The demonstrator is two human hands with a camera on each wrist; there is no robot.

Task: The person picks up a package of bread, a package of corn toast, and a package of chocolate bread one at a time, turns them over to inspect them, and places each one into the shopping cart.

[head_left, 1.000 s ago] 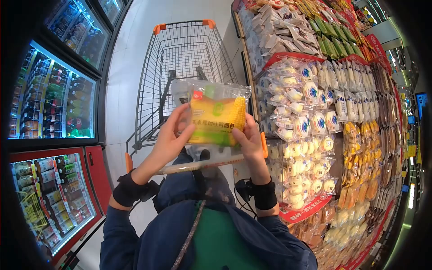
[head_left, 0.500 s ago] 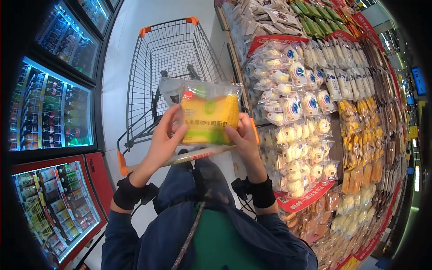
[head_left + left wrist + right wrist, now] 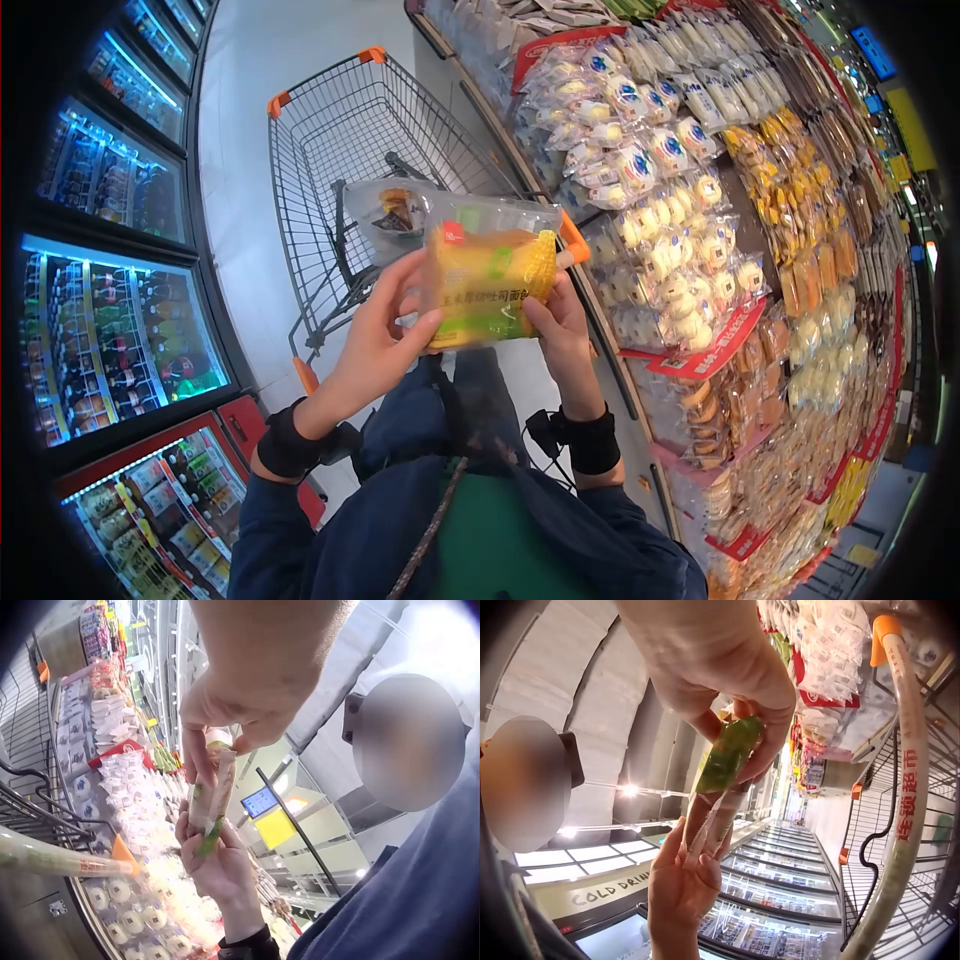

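Observation:
A yellow and green bag of sliced toast bread (image 3: 490,285), with a clear top and a corn cob printed on it, is held upright before the chest. My left hand (image 3: 385,320) grips its left side, thumb on the front and fingers behind. On the opposite side my right hand (image 3: 563,325) pinches the lower corner, thumb on the printed face. In the left wrist view the bread bag (image 3: 214,795) shows edge-on between both hands. Its green end (image 3: 731,754) sits between the right thumb and fingers in the right wrist view.
A wire shopping cart (image 3: 345,125) with orange corners stands ahead. Behind the bread, a clear bag with brown contents (image 3: 398,210) overlaps the cart. Shelves of packaged breads (image 3: 650,160) line the right; lit drink coolers (image 3: 120,330) line the left.
The head view has turned right, so the cart and shelves shift left and the cart appears rotated. More of the clear bag behind shows. Both hands keep their hold on the bread.

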